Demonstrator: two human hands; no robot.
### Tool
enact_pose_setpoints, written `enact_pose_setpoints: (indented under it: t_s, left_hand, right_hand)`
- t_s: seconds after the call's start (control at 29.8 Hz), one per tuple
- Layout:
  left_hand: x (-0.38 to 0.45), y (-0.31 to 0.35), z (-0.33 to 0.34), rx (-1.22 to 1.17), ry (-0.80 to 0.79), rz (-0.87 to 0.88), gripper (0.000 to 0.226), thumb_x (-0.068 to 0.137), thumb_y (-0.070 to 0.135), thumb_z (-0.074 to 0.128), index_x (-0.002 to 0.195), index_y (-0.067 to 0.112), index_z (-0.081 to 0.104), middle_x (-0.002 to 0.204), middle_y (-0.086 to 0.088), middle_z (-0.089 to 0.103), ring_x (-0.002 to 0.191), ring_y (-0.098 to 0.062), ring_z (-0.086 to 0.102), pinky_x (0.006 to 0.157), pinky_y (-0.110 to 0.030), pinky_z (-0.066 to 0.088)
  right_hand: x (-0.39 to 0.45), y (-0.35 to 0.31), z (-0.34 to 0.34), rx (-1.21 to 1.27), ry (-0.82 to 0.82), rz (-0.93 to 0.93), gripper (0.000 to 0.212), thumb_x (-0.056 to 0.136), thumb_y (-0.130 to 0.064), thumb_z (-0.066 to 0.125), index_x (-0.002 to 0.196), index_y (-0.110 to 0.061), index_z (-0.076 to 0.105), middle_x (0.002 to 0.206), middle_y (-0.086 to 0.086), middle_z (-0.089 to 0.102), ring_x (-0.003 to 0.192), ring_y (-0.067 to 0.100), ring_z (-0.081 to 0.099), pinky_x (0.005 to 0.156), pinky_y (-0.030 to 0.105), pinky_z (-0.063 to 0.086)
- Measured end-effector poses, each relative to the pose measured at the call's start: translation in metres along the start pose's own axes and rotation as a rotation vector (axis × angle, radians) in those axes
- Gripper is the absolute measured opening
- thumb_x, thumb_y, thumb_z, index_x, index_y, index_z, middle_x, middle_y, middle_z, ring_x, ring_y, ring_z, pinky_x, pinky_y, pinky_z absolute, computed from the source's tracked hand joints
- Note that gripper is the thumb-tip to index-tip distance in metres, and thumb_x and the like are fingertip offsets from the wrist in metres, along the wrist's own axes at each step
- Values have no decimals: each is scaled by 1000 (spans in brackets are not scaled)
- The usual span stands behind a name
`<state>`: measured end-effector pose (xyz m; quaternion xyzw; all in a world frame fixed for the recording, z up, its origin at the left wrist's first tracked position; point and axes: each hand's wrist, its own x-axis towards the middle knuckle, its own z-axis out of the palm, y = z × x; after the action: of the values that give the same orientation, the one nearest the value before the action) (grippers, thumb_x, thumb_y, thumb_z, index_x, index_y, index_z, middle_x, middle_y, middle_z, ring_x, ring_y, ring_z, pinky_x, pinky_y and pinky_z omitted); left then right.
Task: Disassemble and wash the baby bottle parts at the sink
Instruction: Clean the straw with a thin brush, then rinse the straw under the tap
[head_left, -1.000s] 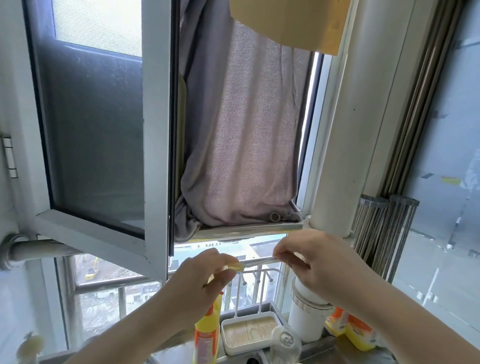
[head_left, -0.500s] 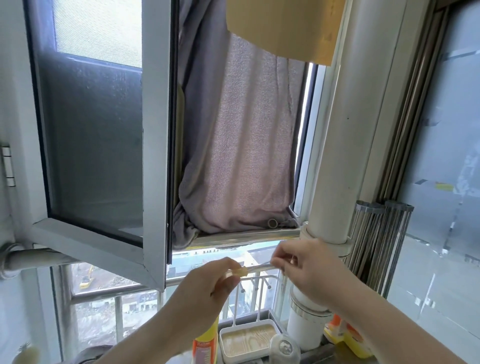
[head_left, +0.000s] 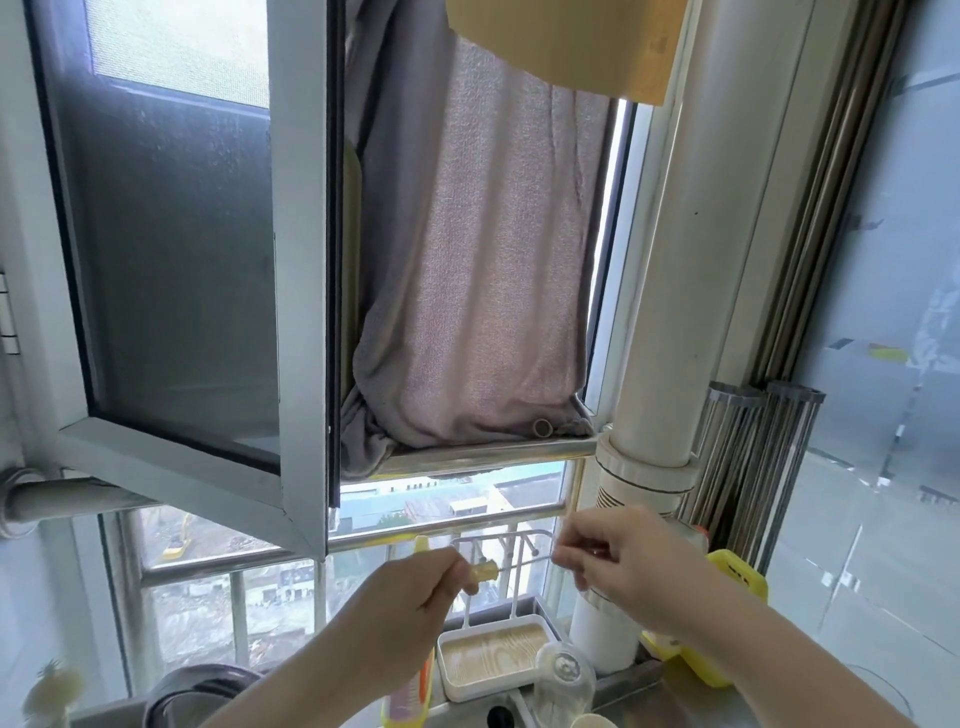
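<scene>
window behind, straw (head_left: 524, 562) horiz, l-r

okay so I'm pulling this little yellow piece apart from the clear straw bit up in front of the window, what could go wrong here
1. The left hand pinches only the end of the small yellow piece, and the right hand the thin clear straw. A sudden release could send either one flying.
2. The window sash stands open just above, so a flung part might go outside.
3. The upturned clear bottle stands below your hands; a jerk downward could knock it over.
</scene>
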<state>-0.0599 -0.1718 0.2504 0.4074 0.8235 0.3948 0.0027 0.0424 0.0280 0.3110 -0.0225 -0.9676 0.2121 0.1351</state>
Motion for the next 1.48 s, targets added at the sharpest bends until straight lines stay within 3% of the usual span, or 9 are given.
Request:
enact_pose_setpoints:
  t_s: [0.17,0.4,0.5,0.67,0.91,1.11,1.31,1.38,1.48]
  left_hand:
    - [-9,-29,19,-93,-35,-106,22,100,26,37,85,30,53,88,11,62,82,-11,61,67,-17,44]
    - [-24,-45,56,-329,-35,-210,25,98,17,43,96,42,51,76,6,53,62,-6,47,57,-15,39]
    - [-38,-66,83,-426,-24,-303,18,97,17,45,94,31,55,70,6,52,55,-5,43,53,-17,36]
    - [-77,-97,123,-596,-22,-485,27,93,2,50,81,23,63,62,11,56,54,-5,42,56,-17,34]
    - [-138,-139,146,-711,24,-656,15,78,30,53,86,26,66,59,12,60,57,-7,48,61,-28,42]
    - [-186,-169,150,-732,47,-791,15,92,6,54,92,16,65,73,2,63,66,-8,54,64,-16,44]
    - [-192,-221,120,-516,240,-859,41,95,21,49,106,60,42,102,7,56,92,-5,56,77,-17,40]
    - [-181,-242,110,-446,277,-860,43,96,20,48,117,56,36,105,5,53,87,-5,53,74,-14,38]
    - [-166,-276,107,-436,312,-871,43,96,16,47,133,38,39,120,4,53,100,-7,54,90,-18,33]
  right_hand:
    - [-17,25,11,10,2,145,25,88,-27,62,65,-34,57,61,-7,63,62,0,57,58,11,41]
    - [-26,32,55,217,69,250,16,91,-26,58,76,-31,59,62,-6,62,57,-4,53,54,12,43]
    - [-27,32,91,368,28,320,3,89,-26,61,87,-28,62,68,-5,63,62,1,56,56,14,43]
    - [-32,28,170,518,-114,375,11,87,-27,64,97,-30,64,61,-6,62,57,-2,55,57,8,40]
    - [-47,13,266,774,-309,437,5,85,-18,66,83,-18,70,62,-6,63,61,4,57,60,14,45]
    - [-60,-4,327,848,-393,518,9,85,-8,65,76,-9,69,60,6,61,57,13,53,53,19,45]
    - [-53,-7,357,796,-368,571,9,84,-16,68,75,-13,69,55,-3,56,53,9,48,53,18,39]
    - [-51,-7,362,780,-363,576,9,83,-18,69,74,-15,69,56,-2,56,54,9,48,55,20,40]
    - [-49,-8,368,772,-343,588,9,82,-18,69,74,-15,69,57,0,55,56,11,48,56,22,40]
